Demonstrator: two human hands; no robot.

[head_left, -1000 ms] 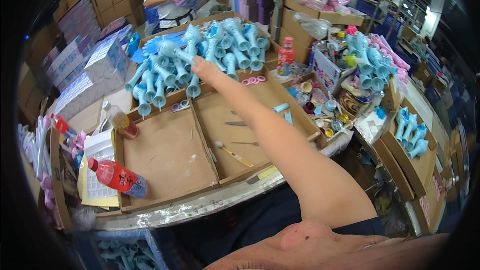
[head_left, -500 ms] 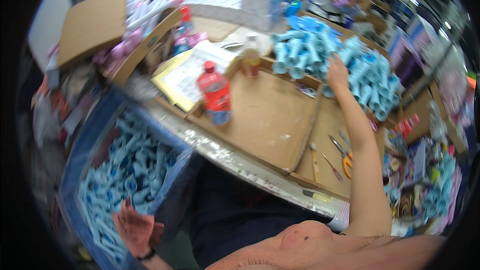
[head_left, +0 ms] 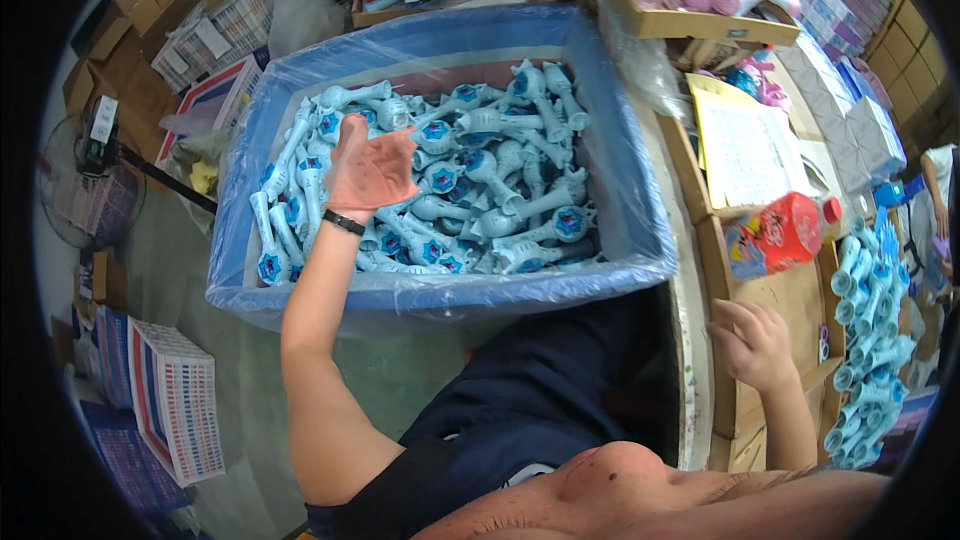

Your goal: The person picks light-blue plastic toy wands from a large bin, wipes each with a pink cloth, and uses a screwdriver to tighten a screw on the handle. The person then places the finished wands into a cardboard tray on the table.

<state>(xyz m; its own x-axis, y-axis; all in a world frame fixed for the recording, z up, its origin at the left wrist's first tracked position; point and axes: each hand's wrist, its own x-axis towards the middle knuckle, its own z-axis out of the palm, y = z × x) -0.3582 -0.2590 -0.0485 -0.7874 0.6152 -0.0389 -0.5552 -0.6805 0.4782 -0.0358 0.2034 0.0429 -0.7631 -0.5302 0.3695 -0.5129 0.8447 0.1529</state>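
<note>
My left hand, in a salmon-coloured glove with a dark band at the wrist, is over the left part of a blue bin lined with clear plastic. Its thumb and fingers stand apart, with no piece seen in them. Just beyond and around it lie many light-blue plastic pieces, long and flared, some with a dark-blue flower-shaped badge. My bare right hand, slightly blurred, hovers over the near edge of the cardboard tray on the bench. Its fingers are loosely bent and apart, and nothing shows in them.
A red bottle stands on the tray, beside a yellow-edged sheet. More light-blue pieces are heaped at the right. A cardboard box of pink and white parts sits behind. Striped cartons and a fan are at the left.
The view has swung left toward the bin. My right hand has come away from the heap of light-blue pieces, back to the bench's near side. My left hand has reached out over the bin.
</note>
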